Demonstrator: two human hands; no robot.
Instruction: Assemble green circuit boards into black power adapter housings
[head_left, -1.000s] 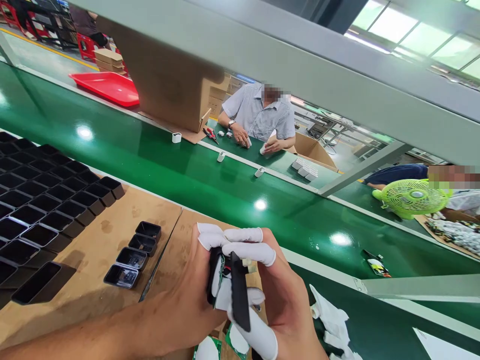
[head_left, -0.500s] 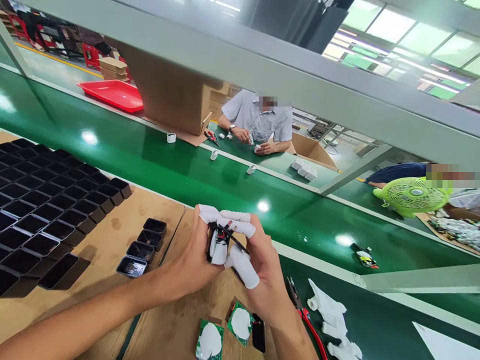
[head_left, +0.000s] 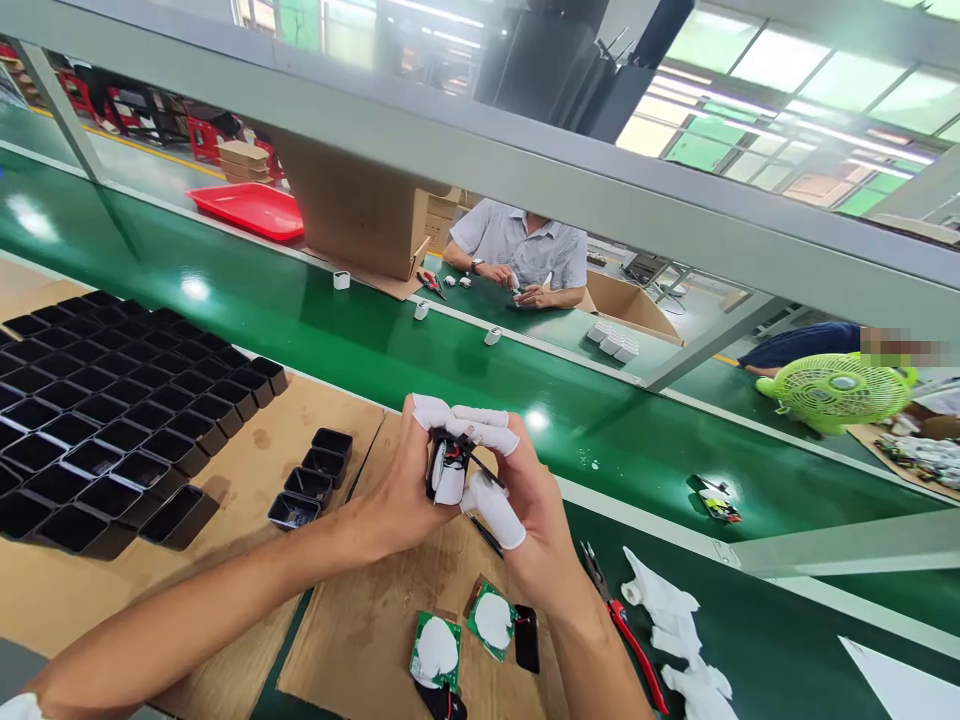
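Note:
Both my hands meet over a brown cardboard sheet (head_left: pixel 352 640), fingertips in white finger cots. My left hand (head_left: pixel 401 490) and my right hand (head_left: pixel 517 500) are closed together on one small black part with wires (head_left: pixel 448 468), held upright between the fingers. Below them on the cardboard lie two green circuit boards with white pads (head_left: pixel 437 650) and a flat black piece (head_left: pixel 526 638). A short row of small black shells (head_left: pixel 311 478) sits just left of my hands.
A large grid of black shells (head_left: pixel 112 420) fills the left. The green conveyor belt (head_left: pixel 315 320) runs across with small white parts on it. Red-handled pliers (head_left: pixel 622 630) and loose white finger cots (head_left: pixel 675 630) lie at right. A seated person (head_left: pixel 517 255) works opposite; a green fan (head_left: pixel 832 390) stands far right.
The camera has tilted up and back, so my hands look smaller and farther off. My fingers have shifted on the black part; a flat black piece I held a second ago is gone from my fingers.

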